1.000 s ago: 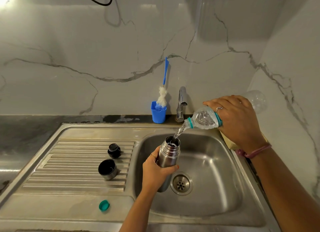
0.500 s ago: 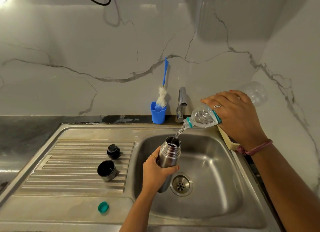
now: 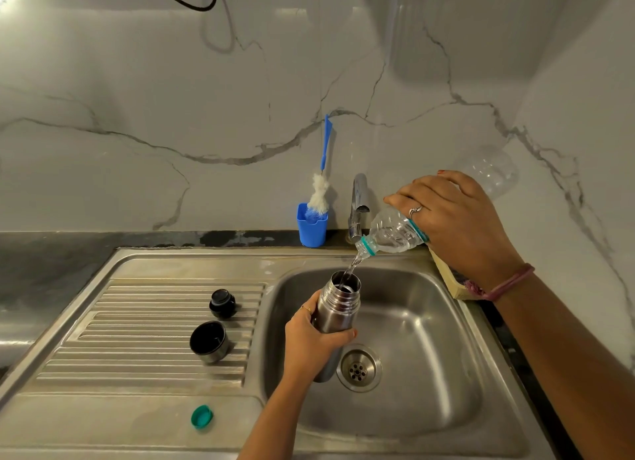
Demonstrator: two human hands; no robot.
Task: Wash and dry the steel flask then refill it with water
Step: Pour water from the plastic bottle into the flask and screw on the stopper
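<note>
My left hand point(image 3: 314, 344) grips the steel flask point(image 3: 338, 305) around its middle and holds it upright over the sink basin point(image 3: 422, 349). The flask's mouth is uncovered. My right hand point(image 3: 457, 219) holds a clear plastic water bottle point(image 3: 391, 234), tilted neck down to the left, its base raised toward the wall. A thin stream of water runs from the bottle's neck into the flask's mouth. The flask's black stopper point(image 3: 222, 303) and its steel cup lid point(image 3: 209, 342) stand on the ribbed drainboard point(image 3: 137, 322).
A teal bottle cap point(image 3: 201, 416) lies on the sink's front ledge. A blue holder point(image 3: 312, 226) with a bottle brush point(image 3: 321, 184) stands by the wall, left of the tap point(image 3: 357, 208). A yellowish pad point(image 3: 446, 281) lies on the sink's right rim. The drain point(image 3: 358, 368) sits below the flask.
My right hand has raised the base of the bottle a little higher, steepening its tilt. Water keeps flowing into the flask. My left hand and the flask have stayed in place.
</note>
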